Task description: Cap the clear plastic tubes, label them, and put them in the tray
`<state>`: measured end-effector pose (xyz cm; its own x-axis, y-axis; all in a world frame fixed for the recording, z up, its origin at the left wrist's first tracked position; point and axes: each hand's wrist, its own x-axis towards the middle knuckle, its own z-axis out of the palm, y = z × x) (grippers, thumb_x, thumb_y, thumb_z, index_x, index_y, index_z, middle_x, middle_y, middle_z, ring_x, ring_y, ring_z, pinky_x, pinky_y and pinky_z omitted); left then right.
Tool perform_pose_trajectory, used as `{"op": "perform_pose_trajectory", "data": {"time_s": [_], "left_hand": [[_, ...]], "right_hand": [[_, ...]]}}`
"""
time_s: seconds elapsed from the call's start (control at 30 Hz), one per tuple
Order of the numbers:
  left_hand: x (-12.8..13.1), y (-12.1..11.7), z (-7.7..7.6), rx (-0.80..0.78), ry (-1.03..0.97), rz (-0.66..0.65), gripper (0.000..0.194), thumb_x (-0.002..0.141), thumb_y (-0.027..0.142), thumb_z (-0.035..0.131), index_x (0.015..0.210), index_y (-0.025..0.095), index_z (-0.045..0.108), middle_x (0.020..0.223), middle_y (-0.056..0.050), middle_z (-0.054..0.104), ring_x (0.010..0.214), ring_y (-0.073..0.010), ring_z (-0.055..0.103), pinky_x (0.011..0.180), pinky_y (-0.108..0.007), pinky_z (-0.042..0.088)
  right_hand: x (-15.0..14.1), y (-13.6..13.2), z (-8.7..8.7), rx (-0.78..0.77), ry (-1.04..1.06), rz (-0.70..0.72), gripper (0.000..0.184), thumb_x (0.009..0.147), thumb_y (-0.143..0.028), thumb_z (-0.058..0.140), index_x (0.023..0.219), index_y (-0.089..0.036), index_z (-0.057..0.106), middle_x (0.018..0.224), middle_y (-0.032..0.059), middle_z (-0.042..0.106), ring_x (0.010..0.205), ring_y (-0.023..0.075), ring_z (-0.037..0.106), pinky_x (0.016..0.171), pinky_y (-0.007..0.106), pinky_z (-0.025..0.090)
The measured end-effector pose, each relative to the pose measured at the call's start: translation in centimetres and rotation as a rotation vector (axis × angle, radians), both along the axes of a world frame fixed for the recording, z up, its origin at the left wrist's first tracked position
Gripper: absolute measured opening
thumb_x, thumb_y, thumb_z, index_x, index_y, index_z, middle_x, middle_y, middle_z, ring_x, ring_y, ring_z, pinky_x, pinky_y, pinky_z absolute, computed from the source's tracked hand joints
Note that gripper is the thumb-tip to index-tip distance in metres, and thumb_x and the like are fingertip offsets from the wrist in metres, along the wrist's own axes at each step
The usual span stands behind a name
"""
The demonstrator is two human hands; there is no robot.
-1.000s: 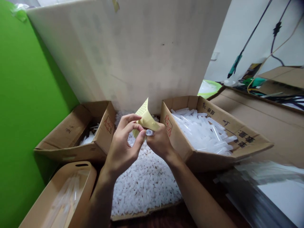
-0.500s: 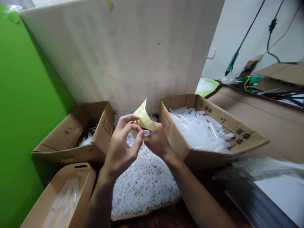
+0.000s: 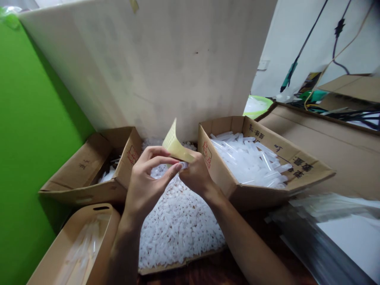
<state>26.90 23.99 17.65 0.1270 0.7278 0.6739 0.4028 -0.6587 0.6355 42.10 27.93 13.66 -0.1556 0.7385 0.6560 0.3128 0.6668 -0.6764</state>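
Note:
My right hand [image 3: 196, 170] is closed round a small translucent plastic tube [image 3: 184, 164], whose end pokes out to the left. A curled yellow sheet of small stickers [image 3: 175, 147] rises from the same hand, printed with rows of marks. From the left, my left hand [image 3: 152, 170] meets the tube's end with thumb and index fingertip in a pinch. Its upper fingers lie by the sheet's lower left edge. Most of the tube is hidden inside the right fist. Below both hands spreads a bed of small white plastic pieces [image 3: 178, 225] in a shallow carton.
A cardboard box of white tubes [image 3: 249, 162] stands to the right; another cardboard box [image 3: 89, 166] with a few pieces is at left. Nearer on the left is a tan bin [image 3: 103, 229] holding clear tubes. Plastic bags [image 3: 311, 237] lie at lower right. A pale panel [image 3: 166, 71] rises behind.
My left thumb has straightened and come up against the tube's end, closing the rounder finger loop. The sticker sheet has tipped slightly left. The whole view has shifted a little.

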Motion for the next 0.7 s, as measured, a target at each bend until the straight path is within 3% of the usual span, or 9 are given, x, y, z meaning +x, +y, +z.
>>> {"op": "perform_pose_trajectory", "data": {"time_s": [0.1,0.17,0.3,0.47,0.6,0.7], "left_hand": [[-0.02,-0.02,-0.18,-0.142,-0.063,-0.024,0.008,0.081,0.032,0.088,0.087,0.029,0.084,0.085,-0.002,0.064,0.078,-0.0147,0.06,0.067,-0.028,0.053],[0.02,0.04,-0.37,-0.227,-0.109,-0.057,0.009,0.079,0.034,0.089,0.084,0.029,0.085,0.08,-0.002,0.062,0.071,-0.0136,0.056,0.059,-0.027,0.048],[0.32,0.26,-0.7,-0.296,-0.187,-0.1,0.011,0.078,0.035,0.09,0.076,0.026,0.084,0.078,-0.002,0.059,0.068,-0.0122,0.053,0.058,-0.027,0.044],[0.6,0.37,-0.7,-0.344,-0.241,-0.139,0.012,0.078,0.035,0.09,0.078,0.025,0.084,0.083,-0.001,0.061,0.072,-0.0111,0.054,0.062,-0.025,0.043],[0.54,0.29,-0.41,-0.266,-0.192,-0.106,0.01,0.084,0.031,0.085,0.079,0.023,0.082,0.083,-0.001,0.062,0.072,-0.0117,0.055,0.062,-0.025,0.044],[-0.02,0.38,-0.22,-0.163,-0.04,-0.092,0.009,0.092,0.025,0.075,0.086,0.021,0.08,0.087,-0.002,0.064,0.075,-0.0126,0.057,0.066,-0.026,0.048]], "right_hand": [[-0.05,0.02,-0.03,0.038,-0.058,-0.01,0.017,0.08,-0.009,0.054,0.074,-0.02,0.065,0.081,0.0037,0.067,0.069,0.017,0.06,0.064,0.029,0.043],[-0.05,0.09,-0.06,0.061,-0.101,-0.025,0.018,0.085,-0.011,0.054,0.072,-0.019,0.062,0.079,0.0033,0.064,0.067,0.0153,0.058,0.063,0.028,0.041],[0.23,0.29,-0.12,0.104,-0.168,-0.083,0.027,0.094,-0.018,0.053,0.067,-0.019,0.058,0.073,0.0016,0.058,0.061,0.0122,0.05,0.059,0.027,0.036],[0.33,0.07,-0.16,0.134,-0.076,-0.122,0.016,0.089,-0.016,0.058,0.073,-0.019,0.061,0.073,0.0003,0.061,0.064,0.0125,0.057,0.06,0.026,0.04],[0.07,0.0,-0.3,0.094,-0.009,-0.105,0.013,0.084,-0.013,0.058,0.077,-0.019,0.067,0.075,0.002,0.068,0.067,0.0158,0.062,0.062,0.028,0.047],[0.14,0.05,-0.01,0.031,0.048,-0.062,0.018,0.078,-0.011,0.056,0.079,-0.02,0.072,0.078,0.0051,0.074,0.072,0.0198,0.067,0.071,0.033,0.055]]}}
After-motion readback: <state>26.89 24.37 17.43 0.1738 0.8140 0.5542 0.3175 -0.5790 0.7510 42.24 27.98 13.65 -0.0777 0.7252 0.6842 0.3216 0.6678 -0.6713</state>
